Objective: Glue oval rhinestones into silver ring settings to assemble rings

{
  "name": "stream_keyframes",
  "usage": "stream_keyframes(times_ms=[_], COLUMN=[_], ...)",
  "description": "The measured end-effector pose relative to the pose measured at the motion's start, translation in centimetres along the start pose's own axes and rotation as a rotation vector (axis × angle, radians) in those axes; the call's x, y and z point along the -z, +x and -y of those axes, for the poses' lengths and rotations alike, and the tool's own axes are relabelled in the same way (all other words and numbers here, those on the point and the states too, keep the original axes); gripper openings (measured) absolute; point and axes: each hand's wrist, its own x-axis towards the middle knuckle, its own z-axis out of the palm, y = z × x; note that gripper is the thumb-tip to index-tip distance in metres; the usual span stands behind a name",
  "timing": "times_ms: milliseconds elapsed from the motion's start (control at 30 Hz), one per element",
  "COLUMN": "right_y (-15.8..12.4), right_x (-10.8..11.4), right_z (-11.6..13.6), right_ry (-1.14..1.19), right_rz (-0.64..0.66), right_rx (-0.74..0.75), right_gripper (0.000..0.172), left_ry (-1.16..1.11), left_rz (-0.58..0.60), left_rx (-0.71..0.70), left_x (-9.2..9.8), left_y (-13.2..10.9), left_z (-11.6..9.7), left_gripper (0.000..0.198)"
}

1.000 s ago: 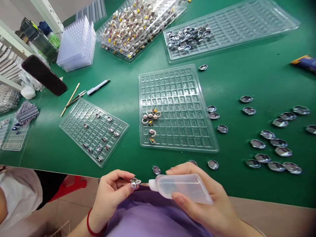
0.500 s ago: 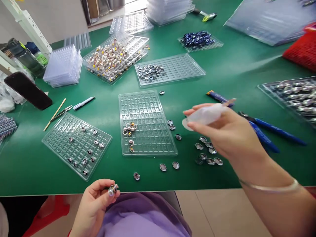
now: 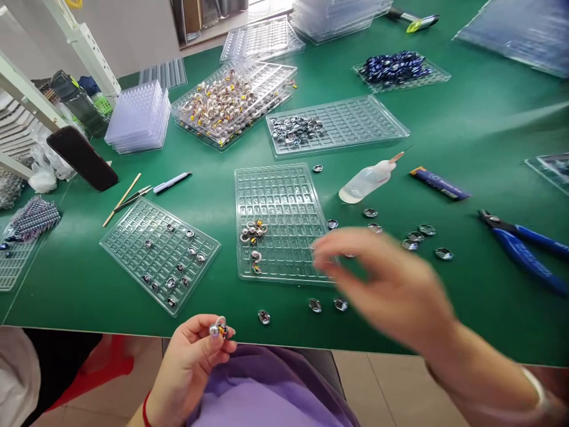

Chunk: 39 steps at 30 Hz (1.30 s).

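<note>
My left hand is closed in a pinch at the table's front edge. Between its thumb and fingers is a small silver ornament with a pale ring and some yellow on it. Blurred by motion, my right hand hovers over the table with thumb and fingers apart and nothing visible in them. Behind it a translucent squeeze bottle with a thin needle tip stands on the table. Silver oval pieces lie scattered around the right hand. Left of it, a clear compartment tray carries a few finished-looking ornaments.
Another clear tray holds several small silver pieces. Farther back are a heaped tray of ornaments, a tray with silver pieces and dark blue pieces. Blue-handled pliers, a glue tube, a pen and tweezers lie about.
My right hand has let go of the squeeze bottle, which now stands on the table, and has moved down and left. The left hand still holds the ornament, now turned. The view has shifted right.
</note>
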Motion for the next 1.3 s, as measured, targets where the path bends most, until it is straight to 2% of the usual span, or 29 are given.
stream_keyframes(times_ms=[67, 100, 167, 233, 333, 433, 600, 633, 800, 900, 967, 1067, 1300], right_y=[-2.4, -3.3, -4.5, -4.8, -4.8, -5.1, -5.9, -5.9, -5.4, -5.4, -5.4, -5.5, -5.3], right_x=[-1.7, -2.6, -3.8, -4.5, -4.5, -4.4, -5.1, -5.3, -5.6, -5.6, -5.6, -5.5, -5.3], right_z=[2.2, 2.8, 3.1, 3.1, 3.9, 5.9, 8.4, 8.5, 8.8, 8.9, 8.8, 8.7, 8.6], right_ry=[0.091, 0.097, 0.093, 0.107, 0.233, 0.469, 0.859, 0.918, 1.098, 1.165, 1.189, 1.213, 1.184], right_rz=[0.319, 0.411, 0.503, 0.517, 0.499, 0.473, 0.400, 0.381, 0.415, 0.413, 0.378, 0.347, 0.389], right_rx=[0.236, 0.297, 0.333, 0.292, 0.158, -0.040, -0.534, -0.598, -0.744, -0.885, -0.885, -0.853, -0.878], right_gripper=[0.029, 0.035, 0.040, 0.036, 0.032, 0.029, 0.002, 0.004, 0.015, 0.021, 0.018, 0.009, 0.008], left_ry=[-0.014, -0.021, -0.036, -0.050, -0.066, -0.076, -0.055, -0.043, 0.124, 0.344, 0.511, 0.705, 0.909], left_rz=[0.017, 0.024, 0.034, 0.043, 0.051, 0.053, 0.055, 0.056, 0.040, 0.040, 0.058, 0.128, 0.243], left_rx=[0.016, 0.020, 0.028, 0.037, 0.046, 0.042, 0.012, -0.015, -0.266, -0.472, -0.632, -0.822, -1.089], left_x=[-0.1, -0.1, -0.1, -0.1, 0.0, 0.0, -0.4, -0.5, -0.5, -0.4, -0.3, 0.0, -0.2], left_y=[-0.1, -0.1, -0.3, -0.5, -0.6, -0.6, -0.5, -0.5, -0.4, -0.6, -0.8, -1.1, -1.7], left_z=[0.1, 0.1, 0.2, 0.3, 0.4, 0.5, 0.7, 0.8, 1.6, 1.7, 1.5, 1.2, 0.4], left_gripper=[0.031, 0.031, 0.031, 0.031, 0.031, 0.032, 0.031, 0.030, 0.024, 0.016, 0.013, 0.021, 0.049])
